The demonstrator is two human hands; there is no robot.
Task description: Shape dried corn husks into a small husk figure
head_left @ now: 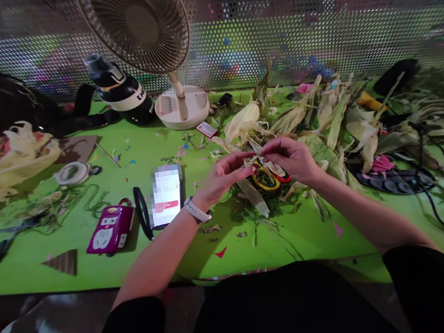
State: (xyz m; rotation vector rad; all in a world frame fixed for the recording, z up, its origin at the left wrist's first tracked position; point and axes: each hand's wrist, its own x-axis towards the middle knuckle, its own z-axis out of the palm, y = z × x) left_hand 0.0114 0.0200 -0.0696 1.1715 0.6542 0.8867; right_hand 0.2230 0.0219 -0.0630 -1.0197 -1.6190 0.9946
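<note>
My left hand (229,174), with a pale band at the wrist, pinches a small pale strip of corn husk (258,147) between thumb and fingers. From the other side, my right hand (292,161) closes its fingertips on the same strip. The exact fold of the strip is partly hidden by my fingers. Just below them lie scissors with a yellow handle loop (269,183) and some red, on a heap of green shreds (288,200). A longer dry husk piece (254,197) hangs or lies beneath my left hand; I cannot tell which.
Dried corn husks (334,112) are piled at the right, beside black cables (428,198). On the left are a phone (165,194), a purple power adapter (111,229), dark scissors (4,246) and a tape roll (72,174). A fan (183,108) and a black bottle (125,94) stand behind.
</note>
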